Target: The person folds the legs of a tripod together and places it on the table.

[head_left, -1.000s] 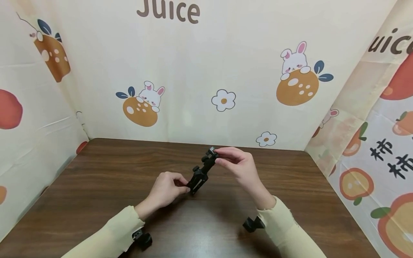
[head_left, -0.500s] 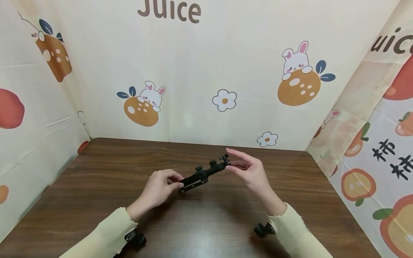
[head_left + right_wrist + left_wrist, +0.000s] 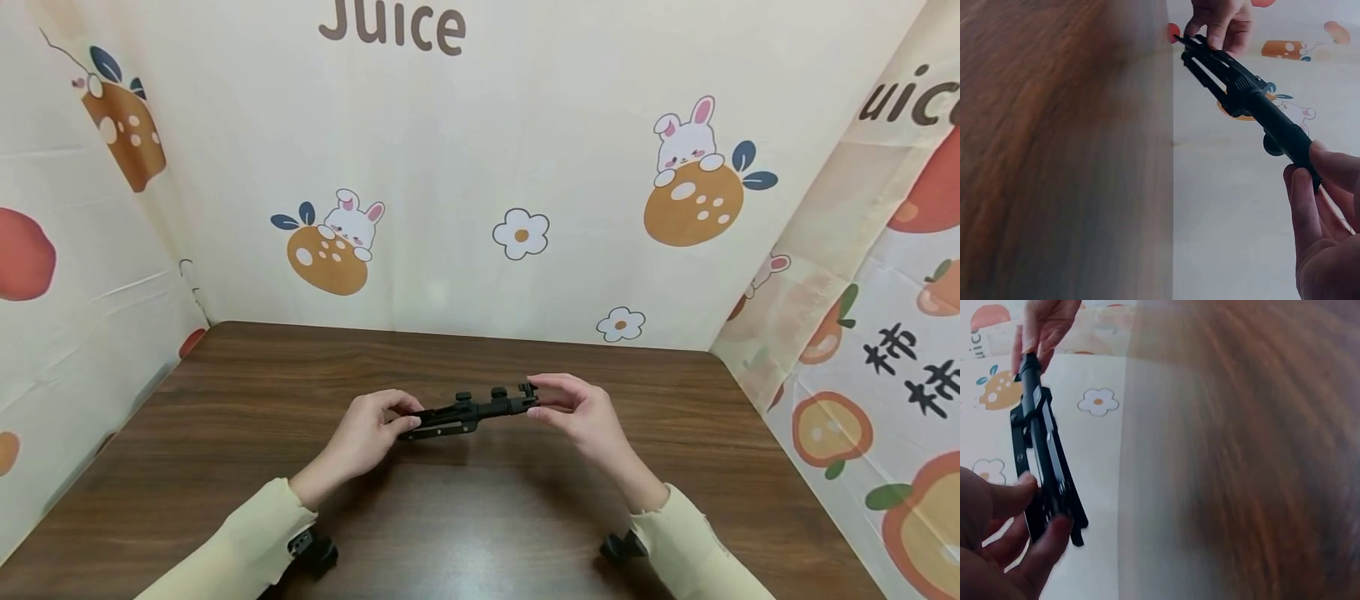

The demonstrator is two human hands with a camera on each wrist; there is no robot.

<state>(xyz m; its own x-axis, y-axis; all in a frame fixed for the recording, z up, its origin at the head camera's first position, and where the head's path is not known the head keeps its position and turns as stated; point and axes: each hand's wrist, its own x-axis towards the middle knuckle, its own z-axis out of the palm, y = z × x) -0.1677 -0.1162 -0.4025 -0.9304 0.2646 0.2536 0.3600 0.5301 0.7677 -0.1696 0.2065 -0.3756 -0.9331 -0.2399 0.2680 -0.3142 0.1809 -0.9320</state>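
Note:
A small black tripod (image 3: 487,409) with folded legs and two round knobs is held nearly level above the table, between both hands. My left hand (image 3: 367,429) pinches the leg ends with thumb and fingers. At the opposite end, my right hand (image 3: 583,417) grips the head, where a small clamp-like piece sticks up. In the left wrist view the tripod (image 3: 1036,419) shows its legs lying close along the central column. The right wrist view shows the tripod (image 3: 1275,122) slanting, with one leg slightly apart from the others and a knob below the column.
A dark wooden table (image 3: 465,517) lies beneath the hands. Behind it hangs a cream curtain (image 3: 450,150) printed with rabbits, fruit and flowers, with more printed cloth at both sides. Black camera mounts (image 3: 313,552) sit on the wrists.
The tripod has swung from steeply tilted to almost level. My right hand has moved right and down with the head end, while my left hand has shifted slightly left.

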